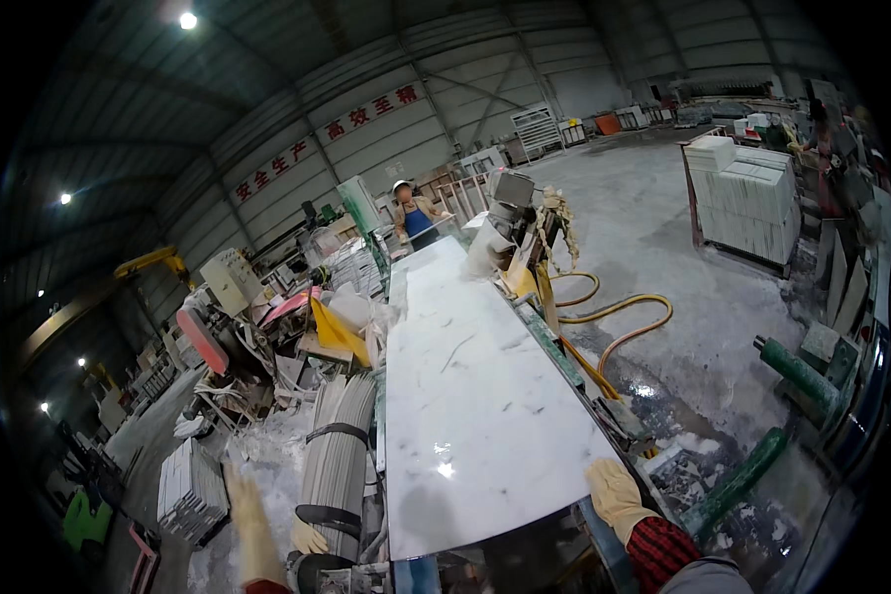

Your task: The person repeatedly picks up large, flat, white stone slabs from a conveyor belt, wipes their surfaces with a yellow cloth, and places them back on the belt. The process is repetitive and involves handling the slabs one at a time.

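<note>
A long white marble slab (485, 396) with grey veins and a wet shine lies flat on a machine bed in front of me. My right hand (616, 495), in a cream glove, rests at the slab's near right corner with its fingers laid out along the edge. Off to the left, my left hand (252, 525), gloved too, is held up apart from the slab. It is smeared by motion, but its fingers look stretched out. Near it a pale glove (309, 536) shows against a ribbed grey roll (335, 465) with dark straps.
At the slab's far end stands a person (416, 215) in a blue apron. A machine head (510, 203) flanks the slab's far right, with a yellow hose (653, 299) on the wet floor. Stacked slabs (747, 203) stand right, stacked strips (190, 487) left. Green rollers (738, 485) lie near right.
</note>
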A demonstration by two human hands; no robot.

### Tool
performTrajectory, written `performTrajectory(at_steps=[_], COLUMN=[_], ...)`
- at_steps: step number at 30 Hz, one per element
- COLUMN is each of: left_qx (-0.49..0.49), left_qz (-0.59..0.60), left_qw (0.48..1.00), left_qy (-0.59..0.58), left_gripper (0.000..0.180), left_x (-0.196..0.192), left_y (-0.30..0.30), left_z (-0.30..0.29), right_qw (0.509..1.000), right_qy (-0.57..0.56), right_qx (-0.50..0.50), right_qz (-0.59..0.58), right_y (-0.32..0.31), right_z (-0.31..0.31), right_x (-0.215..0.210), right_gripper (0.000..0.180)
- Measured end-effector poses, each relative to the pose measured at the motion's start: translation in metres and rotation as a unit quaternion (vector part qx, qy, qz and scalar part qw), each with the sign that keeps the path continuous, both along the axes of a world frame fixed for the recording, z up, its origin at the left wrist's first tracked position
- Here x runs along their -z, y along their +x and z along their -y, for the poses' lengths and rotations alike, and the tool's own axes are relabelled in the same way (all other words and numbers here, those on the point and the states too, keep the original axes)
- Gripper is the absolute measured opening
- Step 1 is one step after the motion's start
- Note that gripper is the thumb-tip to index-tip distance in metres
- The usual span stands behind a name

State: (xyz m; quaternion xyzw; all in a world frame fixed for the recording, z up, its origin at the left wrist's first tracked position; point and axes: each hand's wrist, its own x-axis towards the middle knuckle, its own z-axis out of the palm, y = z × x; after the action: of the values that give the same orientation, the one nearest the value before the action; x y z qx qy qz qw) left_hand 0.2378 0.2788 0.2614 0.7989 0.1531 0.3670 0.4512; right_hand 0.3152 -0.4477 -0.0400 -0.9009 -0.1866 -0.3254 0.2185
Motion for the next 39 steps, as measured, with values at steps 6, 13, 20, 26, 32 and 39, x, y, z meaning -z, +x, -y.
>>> performTrajectory(at_steps=[6, 13, 20, 26, 32, 39], left_qx=[0.13, 0.079, 0.072, 0.07, 0.075, 0.088], left_qz=[-0.355, -0.203, -0.177, -0.213, -0.144, -0.138], left_qw=[0.863, 0.881, 0.896, 0.9, 0.89, 0.892], left_qy=[0.336, 0.421, 0.401, 0.373, 0.426, 0.421], left_gripper=[0.059, 0.056, 0.054, 0.055, 0.053, 0.055], left_x=[0.261, 0.326, 0.304, 0.296, 0.288, 0.282], left_y=[-0.003, -0.063, -0.065, -0.072, -0.072, -0.074], left_z=[0.152, 0.219, 0.233, 0.24, 0.241, 0.242], right_qw=[0.999, 0.997, 0.996, 0.994, 0.998, 0.991], right_qy=[0.01, -0.02, -0.043, -0.043, -0.038, -0.046], right_qx=[0.005, -0.013, -0.015, -0.015, -0.012, -0.019], right_qz=[-0.033, -0.075, -0.077, -0.098, -0.046, -0.122], right_y=[-0.008, -0.007, -0.016, -0.019, -0.02, -0.022], right_z=[0.001, 0.007, 0.008, 0.005, 0.005, 0.007], right_x=[-0.009, -0.009, -0.022, -0.025, -0.025, -0.032], right_gripper=[0.031, 0.037, 0.04, 0.041, 0.038, 0.041])
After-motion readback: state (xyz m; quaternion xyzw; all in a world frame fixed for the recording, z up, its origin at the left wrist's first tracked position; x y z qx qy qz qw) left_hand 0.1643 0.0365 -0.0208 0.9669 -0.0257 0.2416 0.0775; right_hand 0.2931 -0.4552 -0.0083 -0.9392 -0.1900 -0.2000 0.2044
